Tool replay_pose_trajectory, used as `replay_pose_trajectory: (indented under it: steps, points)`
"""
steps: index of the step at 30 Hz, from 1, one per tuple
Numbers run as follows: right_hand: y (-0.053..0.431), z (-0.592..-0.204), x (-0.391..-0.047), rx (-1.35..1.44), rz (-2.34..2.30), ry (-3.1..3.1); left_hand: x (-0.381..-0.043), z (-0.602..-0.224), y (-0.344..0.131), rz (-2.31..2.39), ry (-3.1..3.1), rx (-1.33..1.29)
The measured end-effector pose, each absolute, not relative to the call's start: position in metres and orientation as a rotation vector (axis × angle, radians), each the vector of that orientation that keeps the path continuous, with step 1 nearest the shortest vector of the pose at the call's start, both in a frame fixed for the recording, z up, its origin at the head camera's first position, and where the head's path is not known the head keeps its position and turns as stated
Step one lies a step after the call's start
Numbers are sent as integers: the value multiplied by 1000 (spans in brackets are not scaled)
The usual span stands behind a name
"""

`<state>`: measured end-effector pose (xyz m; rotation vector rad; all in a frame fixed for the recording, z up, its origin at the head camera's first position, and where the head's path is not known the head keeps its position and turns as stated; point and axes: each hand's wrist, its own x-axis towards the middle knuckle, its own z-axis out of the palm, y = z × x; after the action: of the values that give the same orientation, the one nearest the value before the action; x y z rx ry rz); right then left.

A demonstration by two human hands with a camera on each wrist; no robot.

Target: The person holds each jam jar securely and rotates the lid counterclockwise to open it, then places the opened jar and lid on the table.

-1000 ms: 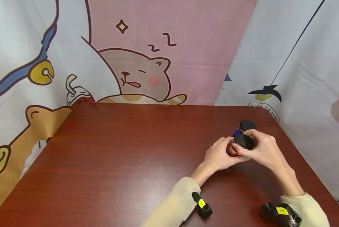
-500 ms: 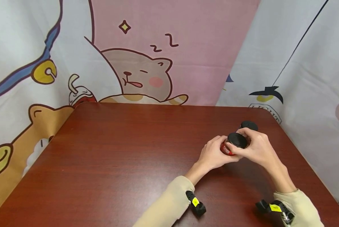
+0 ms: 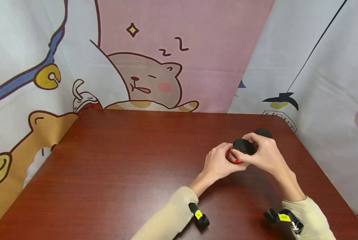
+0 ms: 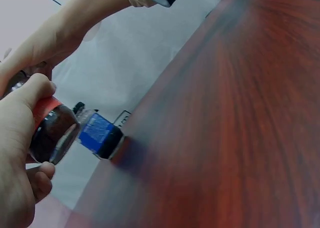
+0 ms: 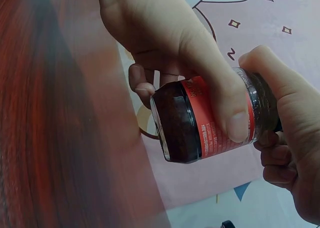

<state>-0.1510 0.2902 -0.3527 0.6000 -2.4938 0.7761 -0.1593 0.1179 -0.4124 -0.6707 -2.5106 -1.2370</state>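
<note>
A glass jar (image 5: 177,120) with a red label and dark contents is held tilted above the table. My left hand (image 3: 219,163) grips its body, the thumb lying across the label in the right wrist view. On the jar's black lid (image 3: 243,147), my right hand (image 3: 267,155) has its thumb and fingers curled round the edge. Seen from the left wrist, the jar's base (image 4: 54,133) hangs clear of the tabletop, beside my left fingers.
Behind my right hand stands a second jar with a blue label (image 4: 97,132); its black lid (image 3: 263,133) shows past my knuckles. The brown wooden table (image 3: 122,173) reaches back to a printed cartoon curtain (image 3: 208,53).
Both hands have shifted left together with the red-label jar, away from the second jar. The grip on body and lid stays much the same.
</note>
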Motion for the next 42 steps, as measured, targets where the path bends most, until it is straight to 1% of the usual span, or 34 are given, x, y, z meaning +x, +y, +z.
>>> replay_pose_trajectory:
  steps: [14,27,42]
  points:
    - [265,-342,-159,676,784,-2458,-162,-400,90,-1238,-2484,-675]
    - [243,-335,-167,680,814,-2475,-166,-395,68,-1227,-2458,-656]
    - [208,-332,-180,760,921,-2460,-169,-394,33,-1247,-2403,-633]
